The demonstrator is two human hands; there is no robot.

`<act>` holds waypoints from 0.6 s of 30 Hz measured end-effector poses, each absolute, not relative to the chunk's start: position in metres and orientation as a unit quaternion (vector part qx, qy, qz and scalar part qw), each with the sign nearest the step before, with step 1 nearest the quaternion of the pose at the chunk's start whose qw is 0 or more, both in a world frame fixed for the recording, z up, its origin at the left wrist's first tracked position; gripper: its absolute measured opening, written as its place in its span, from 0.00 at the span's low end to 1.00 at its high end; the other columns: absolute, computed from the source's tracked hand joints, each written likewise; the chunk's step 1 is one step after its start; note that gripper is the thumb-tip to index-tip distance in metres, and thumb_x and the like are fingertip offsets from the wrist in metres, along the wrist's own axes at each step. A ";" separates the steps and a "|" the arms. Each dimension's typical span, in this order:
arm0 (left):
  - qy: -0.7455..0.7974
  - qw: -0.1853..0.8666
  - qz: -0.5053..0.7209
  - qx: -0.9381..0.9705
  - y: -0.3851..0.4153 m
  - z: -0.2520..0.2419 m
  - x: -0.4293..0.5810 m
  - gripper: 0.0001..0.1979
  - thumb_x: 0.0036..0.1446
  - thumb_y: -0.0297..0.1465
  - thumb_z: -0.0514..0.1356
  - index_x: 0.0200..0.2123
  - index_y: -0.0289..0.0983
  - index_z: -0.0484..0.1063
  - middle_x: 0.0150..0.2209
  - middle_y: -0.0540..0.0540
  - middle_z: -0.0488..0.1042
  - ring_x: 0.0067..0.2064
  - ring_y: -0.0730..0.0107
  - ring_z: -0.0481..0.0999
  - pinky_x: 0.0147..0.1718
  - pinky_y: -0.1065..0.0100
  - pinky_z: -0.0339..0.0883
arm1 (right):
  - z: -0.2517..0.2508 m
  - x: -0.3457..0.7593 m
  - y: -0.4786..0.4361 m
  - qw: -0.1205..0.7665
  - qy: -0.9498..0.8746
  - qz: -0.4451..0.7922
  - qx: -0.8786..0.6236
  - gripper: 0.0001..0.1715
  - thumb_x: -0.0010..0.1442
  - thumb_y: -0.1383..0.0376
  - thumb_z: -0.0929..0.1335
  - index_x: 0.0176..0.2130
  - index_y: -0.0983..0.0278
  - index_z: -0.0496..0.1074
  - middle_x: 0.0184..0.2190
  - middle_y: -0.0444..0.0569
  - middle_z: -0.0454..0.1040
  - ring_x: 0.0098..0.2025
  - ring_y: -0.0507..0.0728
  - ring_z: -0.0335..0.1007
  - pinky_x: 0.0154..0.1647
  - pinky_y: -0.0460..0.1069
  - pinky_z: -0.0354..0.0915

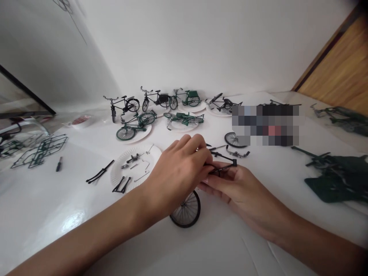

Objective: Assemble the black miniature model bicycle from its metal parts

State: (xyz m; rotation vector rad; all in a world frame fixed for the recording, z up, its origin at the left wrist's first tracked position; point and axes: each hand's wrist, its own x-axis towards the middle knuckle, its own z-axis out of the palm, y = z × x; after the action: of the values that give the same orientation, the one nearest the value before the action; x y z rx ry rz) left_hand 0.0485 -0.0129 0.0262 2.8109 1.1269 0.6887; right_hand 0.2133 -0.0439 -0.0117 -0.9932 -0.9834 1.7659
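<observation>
Both hands meet over a black miniature bicycle frame (221, 166). My left hand (179, 168) reaches over from the left with its fingers closed on the frame's near part, hiding much of it. From the right, my right hand (230, 184) cradles the frame, its thumb pressed along it. A small spoked wheel (185, 211) with a black tyre shows just below my left wrist; whether it joins the frame I cannot tell. Behind the hands lie a second wheel (235, 139) and a handlebar (237, 152).
A paper plate (116, 168) holds small metal and black parts. Black fork-like pieces (100, 171) and a screwdriver (59, 164) lie to the left, beside green part sprues (40, 149). Several model bicycles (156, 99) stand at the back; a green model (336, 176) is at right.
</observation>
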 end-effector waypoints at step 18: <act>0.495 0.140 0.266 0.815 -0.023 0.031 0.019 0.05 0.64 0.27 0.60 0.34 0.38 0.73 0.38 0.52 0.74 0.34 0.74 0.70 0.33 0.68 0.62 | -0.017 0.219 -0.040 0.419 -0.465 0.662 -0.413 0.14 0.62 0.61 0.74 0.48 0.57 0.80 0.51 0.47 0.80 0.54 0.58 0.77 0.59 0.51 0.72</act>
State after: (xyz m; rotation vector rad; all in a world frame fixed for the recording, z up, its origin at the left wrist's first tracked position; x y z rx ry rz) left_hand 0.0186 -0.0231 0.0312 2.3544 1.4316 0.7696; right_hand 0.2193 -0.0398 -0.0169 -1.0349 -1.1652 1.6600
